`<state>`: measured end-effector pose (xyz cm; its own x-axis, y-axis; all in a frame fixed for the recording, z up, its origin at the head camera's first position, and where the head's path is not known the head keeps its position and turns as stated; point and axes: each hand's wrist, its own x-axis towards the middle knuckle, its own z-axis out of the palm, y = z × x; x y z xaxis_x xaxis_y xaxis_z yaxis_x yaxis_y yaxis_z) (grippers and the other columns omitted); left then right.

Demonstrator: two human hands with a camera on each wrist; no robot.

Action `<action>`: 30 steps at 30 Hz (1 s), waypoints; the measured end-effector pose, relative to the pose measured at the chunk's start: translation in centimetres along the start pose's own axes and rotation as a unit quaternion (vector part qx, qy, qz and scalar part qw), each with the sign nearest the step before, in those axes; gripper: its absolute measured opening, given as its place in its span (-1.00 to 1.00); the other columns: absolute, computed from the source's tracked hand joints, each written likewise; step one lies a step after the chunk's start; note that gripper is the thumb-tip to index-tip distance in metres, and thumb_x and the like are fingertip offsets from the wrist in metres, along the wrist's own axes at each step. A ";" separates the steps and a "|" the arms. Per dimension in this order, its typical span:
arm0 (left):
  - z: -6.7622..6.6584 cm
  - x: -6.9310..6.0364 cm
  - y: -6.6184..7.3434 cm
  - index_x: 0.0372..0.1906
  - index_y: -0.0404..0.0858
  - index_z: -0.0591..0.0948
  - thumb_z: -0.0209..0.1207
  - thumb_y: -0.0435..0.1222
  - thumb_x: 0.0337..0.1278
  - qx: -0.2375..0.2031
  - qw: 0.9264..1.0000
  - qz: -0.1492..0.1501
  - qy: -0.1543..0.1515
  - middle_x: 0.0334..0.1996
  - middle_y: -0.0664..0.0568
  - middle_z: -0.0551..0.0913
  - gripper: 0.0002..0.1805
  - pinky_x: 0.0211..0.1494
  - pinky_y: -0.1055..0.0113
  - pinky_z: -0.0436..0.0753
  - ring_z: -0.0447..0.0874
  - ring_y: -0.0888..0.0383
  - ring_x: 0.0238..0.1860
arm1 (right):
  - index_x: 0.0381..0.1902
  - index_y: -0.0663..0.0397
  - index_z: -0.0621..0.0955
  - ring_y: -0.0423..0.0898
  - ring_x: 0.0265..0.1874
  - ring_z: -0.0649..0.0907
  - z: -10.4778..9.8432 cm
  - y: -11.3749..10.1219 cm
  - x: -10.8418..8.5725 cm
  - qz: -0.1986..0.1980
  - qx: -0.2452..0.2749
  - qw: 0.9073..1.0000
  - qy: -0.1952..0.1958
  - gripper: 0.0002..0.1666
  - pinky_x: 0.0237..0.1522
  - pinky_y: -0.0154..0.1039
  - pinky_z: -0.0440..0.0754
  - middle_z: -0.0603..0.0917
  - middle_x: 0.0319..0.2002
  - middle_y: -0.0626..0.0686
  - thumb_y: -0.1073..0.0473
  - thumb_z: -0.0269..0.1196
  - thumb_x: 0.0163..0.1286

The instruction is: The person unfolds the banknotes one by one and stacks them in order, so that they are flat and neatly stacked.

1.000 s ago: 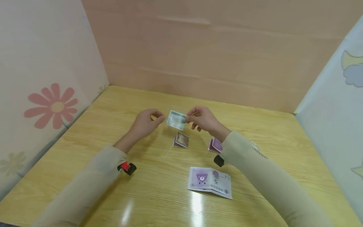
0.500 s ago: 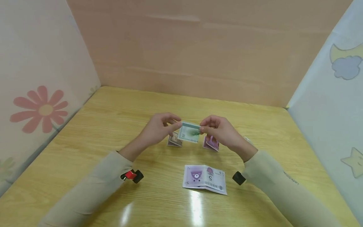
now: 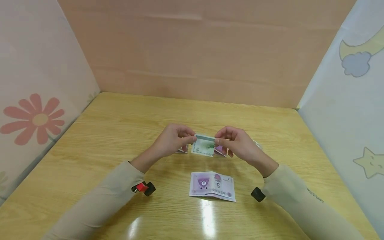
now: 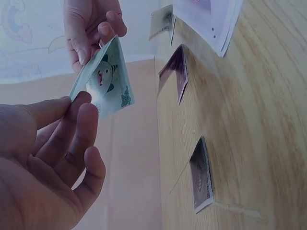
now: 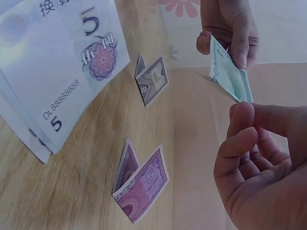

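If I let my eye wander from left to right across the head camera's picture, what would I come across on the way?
Pink flower → left hand → green note → right hand → pale yellow star.

Small green folded paper note: side edges partly covered by left hand and right hand.
Small brown folded paper note: mostly hidden behind left hand, head view.
Large pale-purple folded paper note: cut off by top edge, both wrist views.
Pale object: mostly behind right wrist, head view; identity cannot be told.
Beige right sleeve: dark lettering too small to read.
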<state>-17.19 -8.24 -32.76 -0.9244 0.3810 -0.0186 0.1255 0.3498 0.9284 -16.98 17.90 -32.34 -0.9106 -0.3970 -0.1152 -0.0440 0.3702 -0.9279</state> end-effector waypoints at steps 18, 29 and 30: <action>-0.4 -0.7 -0.3 -0.16 -0.26 0.74 0.30 -0.33 0.31 -0.015 1.000 0.001 -0.018 -0.36 -0.09 0.74 -0.90 -0.32 -0.02 0.70 0.62 0.03 -0.54 | -0.01 0.28 0.65 0.09 -0.52 0.56 0.1 -0.6 1.6 -0.044 0.016 0.999 -0.028 -0.53 -0.56 -0.28 0.46 0.65 -0.09 0.18 -0.04 0.06 0.62; -0.9 -1.2 -0.6 -0.15 -0.30 0.72 0.30 -0.34 0.31 -0.033 0.999 -0.004 -0.008 -0.37 -0.06 0.74 -0.89 -0.24 -0.14 0.70 0.65 -0.14 -0.47 | -0.04 0.22 0.71 -0.03 -0.59 0.50 -0.2 -0.1 1.6 -0.038 0.021 0.997 -0.069 -0.46 -0.60 -0.26 0.39 0.57 -0.34 0.36 -0.11 0.01 0.62; -1.0 -1.3 -0.7 -0.14 -0.29 0.72 0.30 -0.34 0.31 -0.032 0.999 -0.006 -0.006 -0.37 -0.06 0.74 -0.88 -0.24 -0.14 0.70 0.65 -0.18 -0.45 | -0.04 0.23 0.71 -0.04 -0.59 0.50 -0.4 -0.1 1.4 -0.036 0.023 0.997 -0.068 -0.46 -0.60 -0.27 0.37 0.58 -0.32 0.36 -0.11 0.01 0.62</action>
<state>-16.48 -9.83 -33.00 -0.9214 0.3869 -0.0348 0.0899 0.2995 0.9499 -18.45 17.63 -32.32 -0.8419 -0.5317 -0.0920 -0.0856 0.2999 -0.9501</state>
